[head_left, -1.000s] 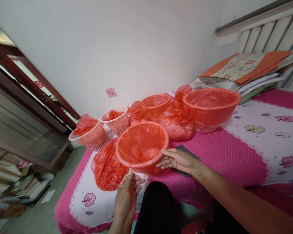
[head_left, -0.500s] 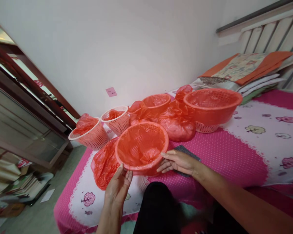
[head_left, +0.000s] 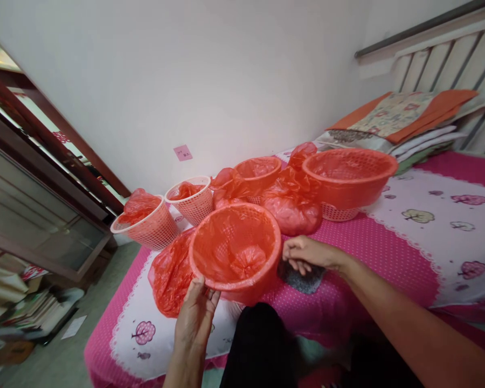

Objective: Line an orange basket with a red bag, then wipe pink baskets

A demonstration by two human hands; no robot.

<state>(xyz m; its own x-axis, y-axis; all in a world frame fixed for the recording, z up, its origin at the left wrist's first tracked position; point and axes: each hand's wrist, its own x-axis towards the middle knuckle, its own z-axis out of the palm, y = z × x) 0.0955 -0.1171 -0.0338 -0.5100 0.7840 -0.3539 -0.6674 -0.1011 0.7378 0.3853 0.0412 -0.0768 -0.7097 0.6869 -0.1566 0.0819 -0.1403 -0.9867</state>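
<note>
An orange-red plastic basket lined with a red plastic bag is tilted towards me at the bed's edge. My left hand grips its near left rim, thumb on top and fingers beneath. Just right of the basket, my right hand is apart from the rim, its fingers curled down onto a dark grey cloth. The hand covers part of the cloth, which looks bunched and slightly blurred. Against the basket's left side lies a crumpled red plastic bag.
Behind stand two pink mesh baskets with red bags inside, a filled red bag, and more orange-red baskets. Folded bedding is stacked at the back right of the bed. My knee is close below the basket.
My right hand has let go of the basket's right rim and moved right onto the grey cloth. The left hand keeps its hold, and the basket has barely moved.
</note>
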